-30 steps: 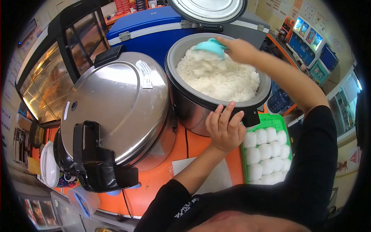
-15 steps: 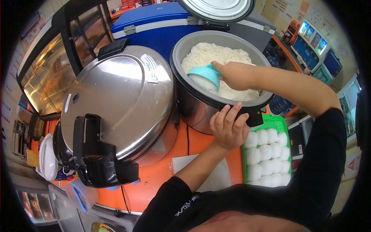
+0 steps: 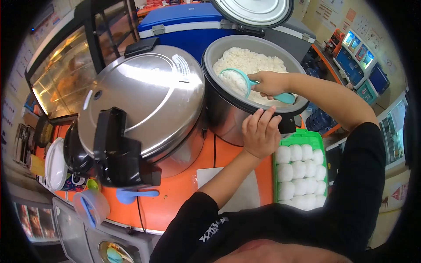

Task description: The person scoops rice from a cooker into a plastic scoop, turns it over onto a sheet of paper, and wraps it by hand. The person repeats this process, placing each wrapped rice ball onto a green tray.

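Observation:
A teal rice scoop (image 3: 247, 83) is in my right hand (image 3: 271, 84), closed around its handle inside the rice cooker. The scoop's cup is tilted, its mouth towards me, and holds white rice. Around it, cooked rice (image 3: 250, 58) fills much of the cooker's grey inner pot (image 3: 221, 45). My left hand (image 3: 262, 133) rests on the cooker's front edge, fingers stretched out and apart, with the fingertips at the rim. Below it to the right is a green tray (image 3: 302, 138) of rounded white rice portions in rows.
A second, closed rice cooker (image 3: 144, 96) stands on the left of the orange table (image 3: 184, 199). A white sheet (image 3: 241, 193) lies in front of me. Nearby are a blue spoon (image 3: 138, 193) and a clear tub (image 3: 98, 208). A blue cooler (image 3: 184, 35) sits behind.
My right hand has turned the scoop, so its mouth now faces up towards me with rice in it and its handle shows. My left hand stays at the rim. The view has shifted slightly.

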The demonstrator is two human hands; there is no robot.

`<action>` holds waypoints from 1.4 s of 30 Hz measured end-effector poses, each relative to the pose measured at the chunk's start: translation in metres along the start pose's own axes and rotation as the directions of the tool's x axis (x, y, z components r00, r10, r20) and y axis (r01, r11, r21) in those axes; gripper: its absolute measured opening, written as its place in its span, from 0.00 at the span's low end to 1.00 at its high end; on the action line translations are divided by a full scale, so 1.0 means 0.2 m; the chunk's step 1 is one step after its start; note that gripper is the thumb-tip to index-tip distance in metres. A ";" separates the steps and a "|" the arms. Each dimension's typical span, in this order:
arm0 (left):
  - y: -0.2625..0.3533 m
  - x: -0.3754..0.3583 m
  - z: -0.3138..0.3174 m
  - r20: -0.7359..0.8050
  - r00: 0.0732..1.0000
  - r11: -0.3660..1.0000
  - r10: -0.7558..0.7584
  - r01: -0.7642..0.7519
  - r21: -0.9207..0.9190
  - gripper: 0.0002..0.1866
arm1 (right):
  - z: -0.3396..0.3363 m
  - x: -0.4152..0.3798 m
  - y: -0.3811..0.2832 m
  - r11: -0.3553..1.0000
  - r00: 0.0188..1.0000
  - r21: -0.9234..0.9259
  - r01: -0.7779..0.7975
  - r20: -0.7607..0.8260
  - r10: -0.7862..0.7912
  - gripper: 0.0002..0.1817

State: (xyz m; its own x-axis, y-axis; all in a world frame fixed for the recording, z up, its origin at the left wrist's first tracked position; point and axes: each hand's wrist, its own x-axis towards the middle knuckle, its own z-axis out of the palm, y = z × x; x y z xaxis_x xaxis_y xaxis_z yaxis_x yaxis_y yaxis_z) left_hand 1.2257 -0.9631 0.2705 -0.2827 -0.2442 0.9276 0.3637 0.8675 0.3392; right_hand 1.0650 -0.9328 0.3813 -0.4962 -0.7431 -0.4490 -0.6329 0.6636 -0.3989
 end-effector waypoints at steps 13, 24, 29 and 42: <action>0.16 -1.21 -1.05 0.991 -0.075 0.987 -0.107 0.116 0.115 0.30 | 0.72 -0.98 -0.19 0.223 0.987 0.975 -0.019 -0.017 0.159 0.11; 0.29 -1.37 -1.12 0.976 0.163 0.986 -0.147 0.102 0.132 0.26 | 2.08 -0.59 -0.01 0.969 0.835 -0.219 0.114 -0.507 -0.213 0.31; 0.28 -1.34 -1.11 0.977 0.170 0.988 -0.128 0.105 0.111 0.24 | 2.02 -0.61 -0.08 0.990 0.881 -0.115 0.077 -0.457 -0.121 0.31; 0.24 -1.13 -1.25 0.953 0.185 0.971 -0.239 0.075 0.229 0.19 | 1.68 -0.52 0.35 0.978 0.703 -0.082 -0.189 -0.707 0.077 0.32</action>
State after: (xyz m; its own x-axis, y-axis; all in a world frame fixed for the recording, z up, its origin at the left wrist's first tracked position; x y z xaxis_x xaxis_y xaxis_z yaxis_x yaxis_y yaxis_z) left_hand 1.5280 -0.9746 0.1166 -0.9854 0.1601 -0.0586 0.1284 0.9231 0.3626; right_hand 1.2720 -0.7794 0.1320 -0.8176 -0.5322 0.2197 -0.5741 0.7829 -0.2397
